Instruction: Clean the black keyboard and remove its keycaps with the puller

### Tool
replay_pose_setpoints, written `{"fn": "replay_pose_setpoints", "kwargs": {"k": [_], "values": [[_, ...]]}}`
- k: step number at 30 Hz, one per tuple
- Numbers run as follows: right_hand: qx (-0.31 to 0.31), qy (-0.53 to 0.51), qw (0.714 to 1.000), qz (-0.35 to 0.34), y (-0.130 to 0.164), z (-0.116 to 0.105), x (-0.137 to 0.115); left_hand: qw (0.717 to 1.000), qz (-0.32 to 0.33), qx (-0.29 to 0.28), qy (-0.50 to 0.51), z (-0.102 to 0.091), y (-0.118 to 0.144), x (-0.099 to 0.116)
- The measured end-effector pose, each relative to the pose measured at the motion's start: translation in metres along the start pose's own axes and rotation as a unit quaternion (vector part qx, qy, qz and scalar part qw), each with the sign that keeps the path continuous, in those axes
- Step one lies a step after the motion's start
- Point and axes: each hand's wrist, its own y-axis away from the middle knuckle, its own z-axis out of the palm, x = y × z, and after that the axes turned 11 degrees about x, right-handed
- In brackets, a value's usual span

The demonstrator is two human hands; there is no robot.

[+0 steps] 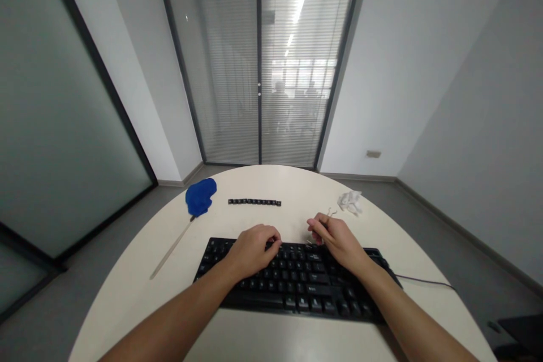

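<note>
Keyboard, black, lies flat on the near part of the pale round worktop, both forearms reaching over it. Left hand rests on the upper left-middle keys, fingers curled, thumb and index tips nearly meeting; cannot tell if anything is pinched there. Right hand sits over the upper right edge, closed in a grip on a thin wire tool; wire ends poke out past the knuckles and below the fingers, near the top key row. Middle of the tool hidden by the hand. Black cable runs off to the right of the keyboard.

Beyond the keyboard: straight row of small black keycaps, set side by side, well apart from both hands. To the left, blue duster head on a pale stick, lying slantwise. To the right, crumpled white tissue, near the right hand, not touching it.
</note>
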Motion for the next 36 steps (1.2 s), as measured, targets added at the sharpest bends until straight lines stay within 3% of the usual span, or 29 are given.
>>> {"fn": "replay_pose_setpoints", "kwargs": {"k": [11,22,31,36], "values": [[-0.084,0.042,0.993,-0.074,0.008,-0.004,-0.009,1.000,0.000,-0.002,-0.001,0.000,0.001,-0.001],[-0.114,0.011,0.992,-0.050,0.010,-0.021,-0.008,1.000,0.000,-0.003,0.001,0.000,0.000,0.000],[-0.086,0.034,0.995,-0.045,0.009,-0.016,-0.006,1.000,0.001,-0.003,0.000,-0.001,0.000,0.001],[-0.064,-0.017,0.998,0.013,0.005,-0.011,0.006,1.000,-0.001,-0.004,0.001,-0.002,-0.001,0.002]]}}
